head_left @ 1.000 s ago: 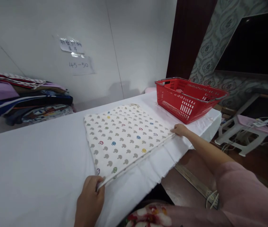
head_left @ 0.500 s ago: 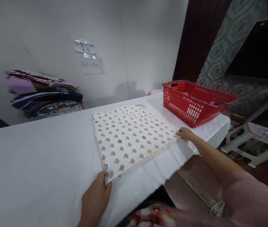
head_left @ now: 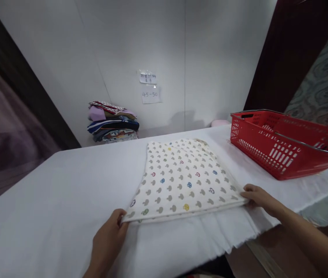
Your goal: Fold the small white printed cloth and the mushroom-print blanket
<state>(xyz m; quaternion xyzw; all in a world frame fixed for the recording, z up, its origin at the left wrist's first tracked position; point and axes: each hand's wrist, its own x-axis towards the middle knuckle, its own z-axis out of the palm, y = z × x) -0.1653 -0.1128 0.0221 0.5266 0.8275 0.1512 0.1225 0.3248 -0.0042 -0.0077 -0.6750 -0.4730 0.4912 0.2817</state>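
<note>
A white cloth [head_left: 178,175] printed with small grey and coloured mushrooms lies folded in a flat layered piece on the white-covered table [head_left: 65,193]. My left hand [head_left: 110,235] pinches its near left corner between thumb and fingers. At the near right corner, my right hand [head_left: 258,199] grips the cloth in the same way. The near edge is stretched between both hands and looks slightly lifted, while the far part rests on the table. What kind of fabric item it is, I cannot make out.
A red plastic basket [head_left: 265,150] with metal handles stands on the right of the table. Folded clothes [head_left: 113,123] are stacked at the back left by the wall. Two handwritten paper notes [head_left: 151,94] hang on the wall. A pink object [head_left: 220,122] sits behind the basket.
My view has swung left, so the clothes stack and basket appear farther right. Both hands keep hold of the cloth's near corners, and its near edge now looks slightly raised.
</note>
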